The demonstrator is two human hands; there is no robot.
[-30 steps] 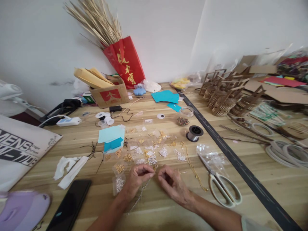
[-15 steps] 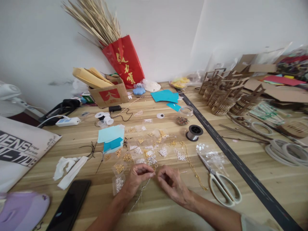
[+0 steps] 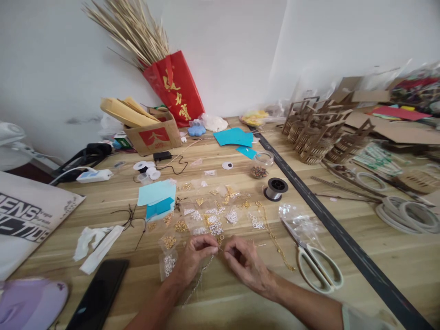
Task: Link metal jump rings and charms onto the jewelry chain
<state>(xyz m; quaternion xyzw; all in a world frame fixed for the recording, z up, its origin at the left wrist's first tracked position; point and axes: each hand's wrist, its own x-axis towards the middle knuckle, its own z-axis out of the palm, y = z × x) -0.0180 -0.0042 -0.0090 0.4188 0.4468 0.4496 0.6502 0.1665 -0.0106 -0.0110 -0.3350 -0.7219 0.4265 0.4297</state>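
Low in the middle of the view, my left hand (image 3: 200,254) is closed in a pinch, thumb against forefinger. A thin silver-toned beaded strand (image 3: 198,283) trails from beneath it toward the front of the table. My right hand (image 3: 245,261), curled with thumb and forefinger together, faces it across a small gap. A fine thread (image 3: 220,249) seems to span that gap between the fingertips, though it is hard to make out. Just beyond the hands lie small clear bags and piles of silver beads (image 3: 215,225) and gold beads (image 3: 180,225).
Right of my hands are a gold chain (image 3: 275,237), white-handled scissors (image 3: 318,266) and a wire spool (image 3: 276,189). A jar of beads (image 3: 259,171) stands further back. A black phone (image 3: 98,295) lies at the left, and several small wooden baskets (image 3: 316,146) stand at the back right.
The whole view has shifted slightly, so things sit a little further left. Both hands keep nearly the same pose, and the fine line between the fingertips shows a little more.
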